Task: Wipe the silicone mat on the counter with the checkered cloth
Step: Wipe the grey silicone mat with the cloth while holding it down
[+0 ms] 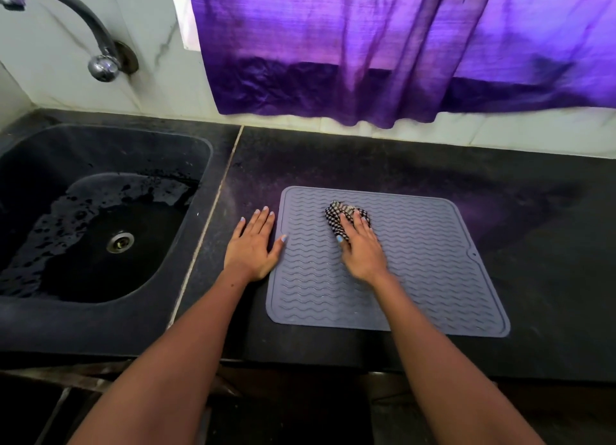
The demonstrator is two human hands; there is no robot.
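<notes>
A grey silicone mat [433, 261] with wavy ridges lies flat on the black counter [533, 227]. A bunched black-and-white checkered cloth [340, 212] rests on the mat's upper left area. My right hand [361, 247] presses down on the cloth, fingers covering its near part. My left hand [253, 244] lies flat with fingers spread on the counter at the mat's left edge, its thumb touching the mat's rim.
A black sink [100, 231] with water drops and a metal drain [120, 242] sits to the left. A curved tap [96, 47] hangs above it. A purple curtain [383, 44] drapes over the back wall. The counter's front edge runs below the mat.
</notes>
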